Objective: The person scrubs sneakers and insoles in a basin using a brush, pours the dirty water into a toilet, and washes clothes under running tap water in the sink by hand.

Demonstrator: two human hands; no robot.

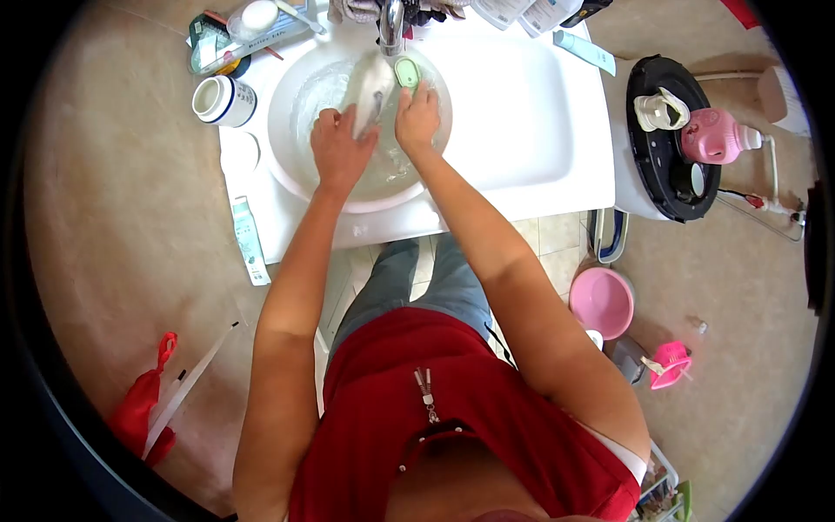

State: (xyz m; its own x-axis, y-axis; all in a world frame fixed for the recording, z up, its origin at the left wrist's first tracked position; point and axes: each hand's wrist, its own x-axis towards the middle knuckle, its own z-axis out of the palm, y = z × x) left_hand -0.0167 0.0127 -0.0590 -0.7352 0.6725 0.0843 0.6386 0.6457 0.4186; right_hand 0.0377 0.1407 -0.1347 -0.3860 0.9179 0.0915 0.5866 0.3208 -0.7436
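Note:
A white shoe (369, 85) lies in the water of a round pale basin (277, 130), under the tap. My left hand (342, 150) rests on its near end, with the fingers bent around it. Just to the right, my right hand (418, 118) is closed on a small green scrubbing brush (407, 71), which points away from me. The brush is beside the shoe; I cannot tell whether they touch. Part of the shoe is hidden by my left fingers.
The metal tap (391, 28) hangs over the basin's far side. Left of it stand a white jar (223, 101) and a tube (250, 242). At right, a black lid (652, 165) bears another white shoe (661, 110) and a pink bottle (715, 137). A pink tub (602, 304) sits below.

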